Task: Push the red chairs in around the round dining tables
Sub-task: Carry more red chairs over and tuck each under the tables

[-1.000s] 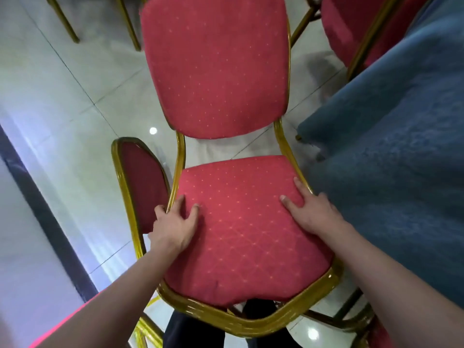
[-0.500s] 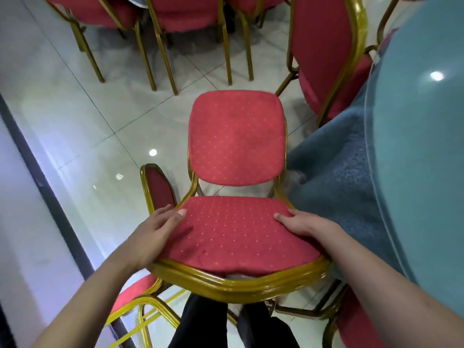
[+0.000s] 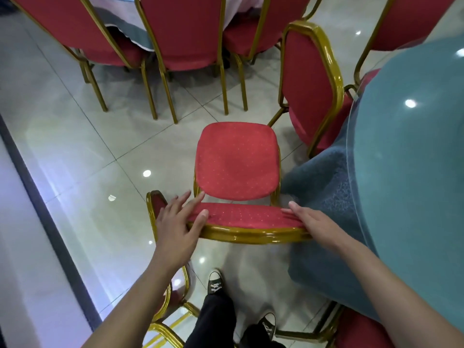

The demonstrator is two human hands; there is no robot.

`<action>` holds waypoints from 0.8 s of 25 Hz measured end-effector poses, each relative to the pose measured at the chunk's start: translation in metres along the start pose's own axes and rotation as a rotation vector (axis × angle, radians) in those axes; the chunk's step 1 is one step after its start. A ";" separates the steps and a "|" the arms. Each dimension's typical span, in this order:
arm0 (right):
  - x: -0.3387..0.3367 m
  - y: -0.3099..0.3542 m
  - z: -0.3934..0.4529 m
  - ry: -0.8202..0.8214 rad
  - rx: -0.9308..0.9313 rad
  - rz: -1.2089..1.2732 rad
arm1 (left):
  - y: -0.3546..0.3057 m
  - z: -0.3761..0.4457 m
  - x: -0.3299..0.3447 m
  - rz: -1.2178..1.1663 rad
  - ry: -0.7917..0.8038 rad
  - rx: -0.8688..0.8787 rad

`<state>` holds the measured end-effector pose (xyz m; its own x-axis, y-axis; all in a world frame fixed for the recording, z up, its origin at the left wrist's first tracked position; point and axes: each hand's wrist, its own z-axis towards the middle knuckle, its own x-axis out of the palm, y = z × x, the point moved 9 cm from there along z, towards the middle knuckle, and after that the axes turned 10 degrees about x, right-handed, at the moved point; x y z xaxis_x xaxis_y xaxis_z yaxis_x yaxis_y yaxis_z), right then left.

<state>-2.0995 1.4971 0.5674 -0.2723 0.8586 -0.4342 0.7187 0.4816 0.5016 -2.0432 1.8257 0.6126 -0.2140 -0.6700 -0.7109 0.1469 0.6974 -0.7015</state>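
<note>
Both your hands on the red chair seat, fingers straight, nothing pinched.

Left hand (image 3: 177, 228): fingers spread over the seat's left front corner, thumb on the cushion. Right hand (image 3: 312, 223): fingers together, flat along the right edge. The red chair (image 3: 237, 169) is tipped toward you, just left of the round bench (image 3: 411, 156) with its blue cloth (image 3: 324, 187).

The red chair (image 3: 237, 162) hides its own legs beneath its seat, and the blue cloth (image 3: 334, 197) covers the desk's underside. The desk (image 3: 414, 151) runs off the right edge; the right hand (image 3: 312, 222) shows slight blur.
</note>
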 end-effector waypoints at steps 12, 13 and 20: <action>-0.049 0.066 0.026 -0.252 0.085 0.117 | -0.007 0.122 -0.019 0.062 0.021 -0.003; -0.049 0.067 0.026 -0.269 0.087 0.125 | -0.006 0.125 -0.019 0.080 0.009 -0.015; -0.034 0.093 0.037 -0.271 0.093 0.110 | 0.016 0.159 -0.041 0.116 -0.004 -0.015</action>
<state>-1.9998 1.5066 0.6010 -0.0183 0.8207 -0.5710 0.7931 0.3596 0.4915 -1.8787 1.8238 0.6225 -0.1926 -0.5852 -0.7877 0.1559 0.7743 -0.6134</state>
